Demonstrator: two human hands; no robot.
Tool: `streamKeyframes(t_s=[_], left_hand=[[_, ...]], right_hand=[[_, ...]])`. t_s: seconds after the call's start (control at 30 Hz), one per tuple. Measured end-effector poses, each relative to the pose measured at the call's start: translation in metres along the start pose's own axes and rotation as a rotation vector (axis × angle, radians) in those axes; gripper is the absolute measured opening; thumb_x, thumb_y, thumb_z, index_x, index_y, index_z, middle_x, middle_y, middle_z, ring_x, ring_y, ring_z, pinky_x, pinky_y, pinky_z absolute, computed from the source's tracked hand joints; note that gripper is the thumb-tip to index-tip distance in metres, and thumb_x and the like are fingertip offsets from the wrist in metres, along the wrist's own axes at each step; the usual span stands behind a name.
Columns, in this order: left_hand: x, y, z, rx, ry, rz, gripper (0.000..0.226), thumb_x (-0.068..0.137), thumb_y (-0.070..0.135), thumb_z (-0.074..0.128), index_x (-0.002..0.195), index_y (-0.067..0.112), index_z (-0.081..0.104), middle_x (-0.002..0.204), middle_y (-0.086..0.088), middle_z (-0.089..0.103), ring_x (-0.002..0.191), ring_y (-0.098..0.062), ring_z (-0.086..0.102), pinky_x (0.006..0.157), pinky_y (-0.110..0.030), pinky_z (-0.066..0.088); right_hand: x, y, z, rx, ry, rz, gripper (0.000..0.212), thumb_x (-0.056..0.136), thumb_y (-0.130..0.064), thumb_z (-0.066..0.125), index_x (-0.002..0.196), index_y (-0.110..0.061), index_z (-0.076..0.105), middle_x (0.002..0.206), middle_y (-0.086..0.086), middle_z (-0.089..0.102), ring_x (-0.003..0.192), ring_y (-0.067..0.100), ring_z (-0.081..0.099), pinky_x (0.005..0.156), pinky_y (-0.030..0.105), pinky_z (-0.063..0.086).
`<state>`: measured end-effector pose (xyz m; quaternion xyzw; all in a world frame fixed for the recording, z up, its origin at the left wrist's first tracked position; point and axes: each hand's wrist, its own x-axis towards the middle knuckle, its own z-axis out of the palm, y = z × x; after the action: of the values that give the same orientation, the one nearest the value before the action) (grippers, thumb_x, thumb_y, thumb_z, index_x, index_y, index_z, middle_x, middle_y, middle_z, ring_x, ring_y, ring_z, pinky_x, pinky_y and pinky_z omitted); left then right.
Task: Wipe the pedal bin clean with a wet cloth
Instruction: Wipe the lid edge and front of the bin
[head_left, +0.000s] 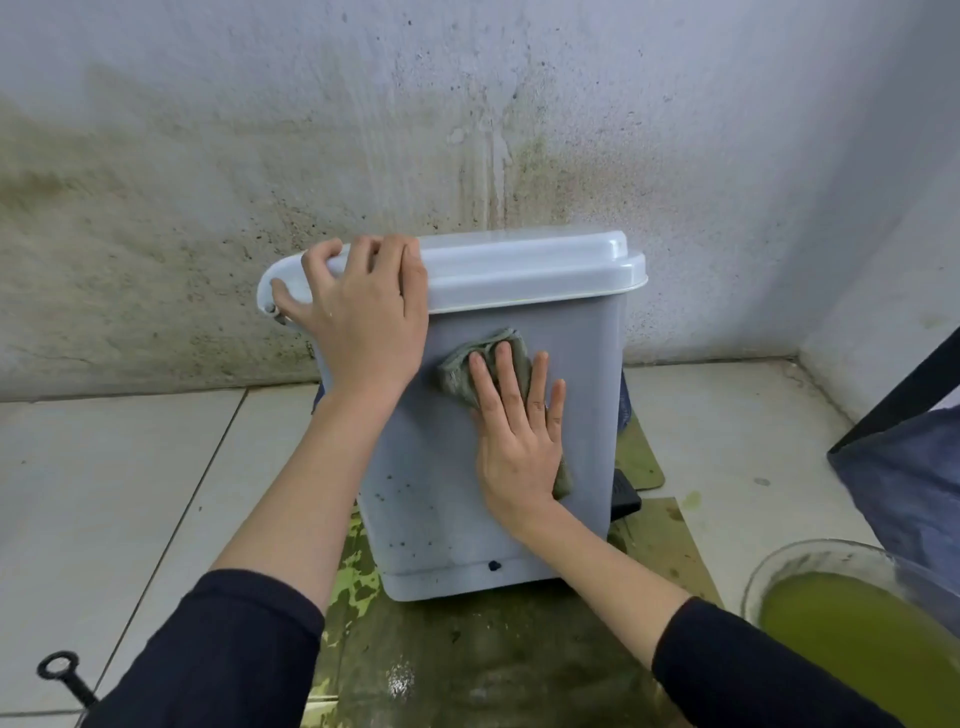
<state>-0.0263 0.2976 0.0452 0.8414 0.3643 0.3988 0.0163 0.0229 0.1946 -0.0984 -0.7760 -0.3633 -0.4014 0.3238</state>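
**Cloth pressed flat on the side of the pedal bin**

A grey pedal bin stands on a stained green mat on the tiled floor, close to a mould-speckled wall at the far side. Its pale lid is down. The left hand lies over the left end of the lid, fingers curled across the top edge and thumb hooked near the hinge corner, a loose grip that steadies the bin. The right hand lies flat and spread, its grip released, palm pressing a grey-green cloth against the near side of the bin, in the upper middle of that panel. The cloth shows beyond the fingertips and again at the right heel of the palm. Dark specks dot the lower part of the panel, below and left of the cloth. A black pedal juts out at the right foot of the bin. At the near right a clear bowl holds cloudy green liquid. A dark bag leans at the right edge, and a small black key-like tool lies on the floor at the near left.
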Motion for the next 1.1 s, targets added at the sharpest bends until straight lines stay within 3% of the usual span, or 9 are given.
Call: streamKeyframes(t_s=[0.07,0.17,0.3,0.47,0.6,0.73,0.9,1.0,1.1], left_hand=[[0.001,-0.001,0.0,-0.001,0.001,-0.002,0.044,0.097,0.041,0.022,0.107,0.026,0.062,0.112,0.009,0.063,0.123,-0.027,0.042,0.102,-0.061,0.016],[0.002,-0.001,0.0,0.007,-0.006,-0.002,0.045,0.097,0.041,0.02,0.108,0.027,0.061,0.114,0.01,0.062,0.124,-0.026,0.041,0.103,-0.06,0.016],[0.0,-0.002,-0.002,0.01,-0.005,0.014,0.043,0.098,0.041,0.021,0.108,0.026,0.061,0.112,0.01,0.062,0.123,-0.026,0.042,0.103,-0.06,0.017],[0.004,-0.003,0.002,-0.001,0.004,0.02,0.043,0.097,0.041,0.023,0.107,0.027,0.062,0.111,0.009,0.062,0.121,-0.027,0.044,0.102,-0.06,0.019],[0.005,-0.002,0.006,-0.011,0.029,0.024,0.041,0.097,0.04,0.026,0.104,0.025,0.063,0.11,0.009,0.064,0.12,-0.028,0.046,0.101,-0.061,0.02],[0.006,-0.003,0.007,-0.009,0.05,0.017,0.042,0.097,0.04,0.025,0.104,0.025,0.064,0.109,0.01,0.065,0.118,-0.028,0.047,0.101,-0.061,0.021],[0.001,-0.006,0.004,-0.001,0.07,0.044,0.041,0.098,0.039,0.025,0.103,0.026,0.063,0.105,0.01,0.064,0.116,-0.027,0.048,0.101,-0.059,0.024],[0.002,-0.007,0.004,0.001,0.059,0.051,0.042,0.097,0.04,0.023,0.103,0.028,0.063,0.105,0.011,0.064,0.116,-0.025,0.048,0.101,-0.058,0.024],[0.005,-0.007,0.009,0.002,0.07,0.048,0.04,0.097,0.04,0.026,0.102,0.027,0.064,0.104,0.011,0.064,0.114,-0.025,0.05,0.101,-0.059,0.025]], right_hand=[[-0.014,-0.004,0.005,-0.021,-0.021,-0.084,0.078,0.091,-0.009,0.054,0.15,-0.027,0.007,0.158,-0.008,-0.005,0.146,0.022,0.0,0.119,0.04,0.0],[-0.082,0.014,0.002,-0.044,-0.295,-0.641,0.071,0.091,-0.009,0.04,0.15,-0.023,0.005,0.159,-0.003,-0.006,0.146,0.024,-0.006,0.118,0.04,-0.007],[-0.116,0.043,-0.002,-0.185,-0.453,-1.128,0.067,0.091,-0.023,0.045,0.149,-0.023,0.011,0.155,-0.01,0.022,0.145,0.028,-0.012,0.116,0.044,-0.014],[-0.044,0.024,-0.002,-0.13,-0.137,-0.584,0.06,0.095,0.0,0.034,0.148,-0.028,0.022,0.158,-0.006,0.006,0.146,0.022,0.0,0.118,0.044,-0.003],[0.021,0.001,0.001,-0.015,0.04,-0.168,0.054,0.096,0.002,0.037,0.144,-0.023,0.03,0.148,-0.007,0.029,0.145,0.02,0.008,0.119,0.041,0.006],[-0.047,0.012,0.005,0.031,-0.178,-0.578,0.054,0.092,-0.004,0.041,0.142,-0.02,0.034,0.15,-0.003,0.032,0.146,0.022,0.006,0.119,0.04,0.01],[-0.128,0.049,-0.006,-0.144,-0.543,-1.188,0.066,0.091,-0.025,0.051,0.148,-0.021,0.017,0.155,-0.007,0.023,0.145,0.024,-0.008,0.117,0.043,-0.013],[-0.118,0.054,-0.01,-0.149,-0.462,-1.059,0.074,0.088,-0.013,0.048,0.149,-0.02,0.008,0.158,-0.002,0.007,0.145,0.025,-0.012,0.118,0.041,-0.011],[-0.067,0.048,-0.016,-0.078,-0.273,-0.604,0.058,0.099,-0.005,0.027,0.15,-0.024,0.009,0.159,-0.005,-0.004,0.146,0.021,-0.002,0.119,0.038,0.002]])
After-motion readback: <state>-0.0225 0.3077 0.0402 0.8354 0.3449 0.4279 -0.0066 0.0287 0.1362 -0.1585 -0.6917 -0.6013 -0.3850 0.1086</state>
